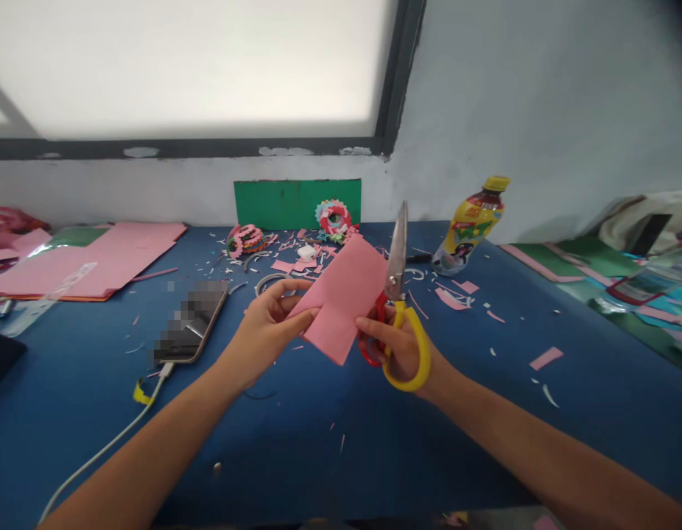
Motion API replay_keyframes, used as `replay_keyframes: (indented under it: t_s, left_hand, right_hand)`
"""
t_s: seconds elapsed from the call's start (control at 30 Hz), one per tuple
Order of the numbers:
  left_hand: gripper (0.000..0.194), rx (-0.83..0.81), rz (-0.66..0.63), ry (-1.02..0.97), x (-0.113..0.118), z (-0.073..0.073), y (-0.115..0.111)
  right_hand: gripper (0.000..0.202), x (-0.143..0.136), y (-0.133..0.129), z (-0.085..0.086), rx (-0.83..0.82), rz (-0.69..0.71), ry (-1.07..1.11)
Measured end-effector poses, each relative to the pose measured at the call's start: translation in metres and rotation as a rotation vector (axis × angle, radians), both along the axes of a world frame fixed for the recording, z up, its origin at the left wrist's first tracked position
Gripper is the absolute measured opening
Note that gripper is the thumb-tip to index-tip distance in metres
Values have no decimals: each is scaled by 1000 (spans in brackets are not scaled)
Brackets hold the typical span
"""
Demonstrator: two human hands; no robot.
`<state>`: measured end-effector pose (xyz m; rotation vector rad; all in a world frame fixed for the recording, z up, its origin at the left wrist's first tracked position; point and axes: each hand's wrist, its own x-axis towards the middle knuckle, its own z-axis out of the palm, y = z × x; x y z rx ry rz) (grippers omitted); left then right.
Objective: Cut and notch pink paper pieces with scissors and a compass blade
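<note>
A folded sheet of pink paper (346,298) is held up above the blue table, tilted between both hands. My left hand (272,320) pinches its left edge, thumb on the near face. At the paper's lower right edge, the fingertips of my right hand (399,342) touch it. That same hand has the scissors (397,258) hooked on its fingers, with one yellow and one red handle loop. The scissor blades point upward beside the paper and look closed together.
Paper scraps (454,298) litter the blue table (308,456). A phone (194,324) with a white cable lies left; pink sheets (125,254) are stacked behind it. A drink bottle (470,224) stands back right. Paper rings (334,219) sit before a green board (280,205).
</note>
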<state>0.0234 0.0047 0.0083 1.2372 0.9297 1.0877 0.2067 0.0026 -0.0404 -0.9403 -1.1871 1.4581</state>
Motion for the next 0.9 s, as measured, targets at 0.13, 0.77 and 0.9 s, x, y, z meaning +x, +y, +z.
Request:
replay_keyframes:
  t_s: [0.13,0.77,0.9]
  left_hand:
    - [33,-134,-26,-124,6,-5,-2]
    - [35,185,142,167,19,-17,-20]
    - [31,199,198,122,13,-13,-15]
  right_hand:
    - [24,-2,-3,2,24,-159,22]
    - [42,-11,-18,4,23,-23,-102]
    - [48,-9,-18,0,37,48,-153]
